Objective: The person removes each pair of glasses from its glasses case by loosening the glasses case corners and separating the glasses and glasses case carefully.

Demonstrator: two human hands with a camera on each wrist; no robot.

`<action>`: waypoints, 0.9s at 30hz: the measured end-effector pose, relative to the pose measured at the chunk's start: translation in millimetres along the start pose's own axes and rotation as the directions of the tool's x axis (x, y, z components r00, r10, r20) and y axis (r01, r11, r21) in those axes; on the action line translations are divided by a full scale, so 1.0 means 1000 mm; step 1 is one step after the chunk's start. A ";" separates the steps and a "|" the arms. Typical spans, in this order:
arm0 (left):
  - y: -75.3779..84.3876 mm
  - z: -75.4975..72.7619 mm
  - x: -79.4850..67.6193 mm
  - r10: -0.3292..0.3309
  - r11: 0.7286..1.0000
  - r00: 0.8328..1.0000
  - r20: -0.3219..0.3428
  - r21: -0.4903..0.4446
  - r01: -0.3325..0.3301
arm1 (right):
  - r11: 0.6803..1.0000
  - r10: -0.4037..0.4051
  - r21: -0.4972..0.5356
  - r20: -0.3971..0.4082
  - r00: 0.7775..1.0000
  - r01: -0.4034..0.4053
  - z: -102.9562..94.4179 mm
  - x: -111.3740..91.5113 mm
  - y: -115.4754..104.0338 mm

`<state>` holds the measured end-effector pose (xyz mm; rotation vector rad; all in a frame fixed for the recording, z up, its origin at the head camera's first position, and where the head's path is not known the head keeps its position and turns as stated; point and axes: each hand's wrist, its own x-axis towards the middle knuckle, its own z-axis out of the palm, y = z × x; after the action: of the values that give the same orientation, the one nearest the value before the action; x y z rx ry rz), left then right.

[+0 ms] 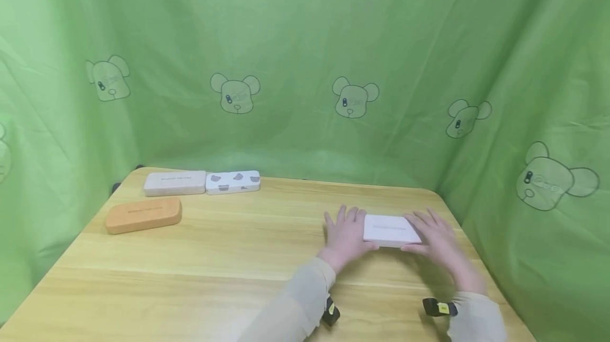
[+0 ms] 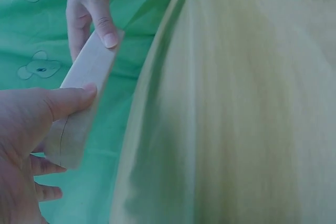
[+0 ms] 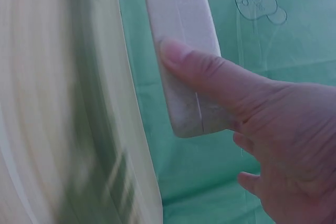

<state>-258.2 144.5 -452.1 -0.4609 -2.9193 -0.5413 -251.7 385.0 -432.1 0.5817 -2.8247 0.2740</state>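
Note:
A white glasses case [image 1: 388,230] with faint lettering on its lid is held level over the right part of the table. My left hand [image 1: 347,239] grips its left end and my right hand [image 1: 438,241] grips its right end. In the left wrist view the left thumb [image 2: 76,100] presses on the near side of the case [image 2: 86,74], and a seam line runs along that side. The right thumb [image 3: 194,64] presses the same side of the case [image 3: 184,17] in the right wrist view. The fingers behind the case are partly hidden.
At the table's far left lie an off-white glasses case [image 1: 175,183], a white one with brownish patches [image 1: 233,182] touching its end, and an orange one [image 1: 144,215] nearer. Green curtains [image 1: 295,40] hang around the wooden table [image 1: 238,257] at the back and sides.

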 end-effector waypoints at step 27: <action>0.040 0.043 -0.001 -0.069 0.997 0.995 0.069 0.029 0.067 | 0.986 0.148 0.049 0.178 0.973 -0.159 0.013 -0.029 0.048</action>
<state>-247.3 196.0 -479.4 -0.3862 -3.0153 -0.5035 -248.1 435.9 -458.7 0.4176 -3.0464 0.3581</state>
